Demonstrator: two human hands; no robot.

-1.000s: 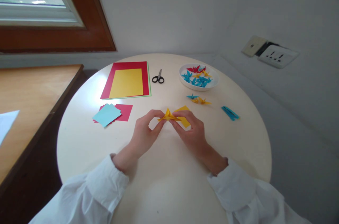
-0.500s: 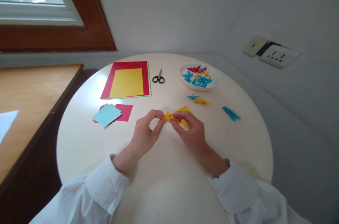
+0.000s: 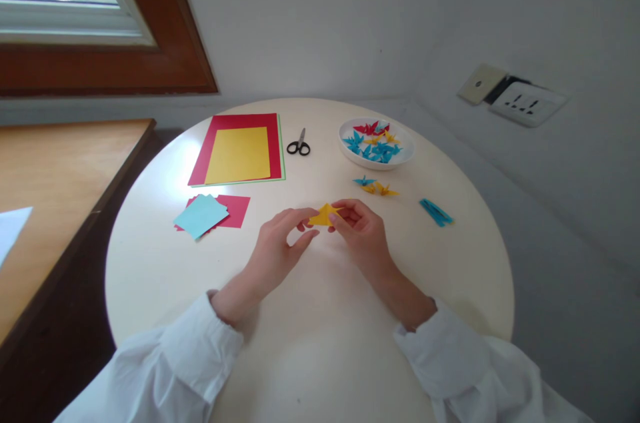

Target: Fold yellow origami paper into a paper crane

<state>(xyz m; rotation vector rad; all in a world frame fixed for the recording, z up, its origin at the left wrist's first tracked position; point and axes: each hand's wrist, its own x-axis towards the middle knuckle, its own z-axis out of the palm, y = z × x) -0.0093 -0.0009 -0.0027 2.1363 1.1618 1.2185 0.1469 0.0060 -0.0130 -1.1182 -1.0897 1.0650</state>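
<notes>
Between my hands, above the white table, is a small piece of folded yellow paper [image 3: 326,214] with a raised peak in its middle. My right hand [image 3: 364,231] pinches its right side between thumb and fingers. On the left side, my left hand [image 3: 280,236] touches the paper's edge with its fingers, while its thumb stands apart below, off the paper. Just beyond my right hand lie a blue paper crane [image 3: 365,181] and yellow paper cranes [image 3: 385,189].
A white dish [image 3: 350,155] holds several red, yellow and blue cranes. Scissors [image 3: 299,144] lie beside large coloured sheets [image 3: 240,155]. Small blue and pink squares [image 3: 203,216] are at left, folded blue strips [image 3: 436,212] at right. The round table [image 3: 320,343] meets the wall.
My left thumb has come away from the yellow paper, and the paper has turned in my right hand. A yellow flat part behind my right fingers no longer shows.
</notes>
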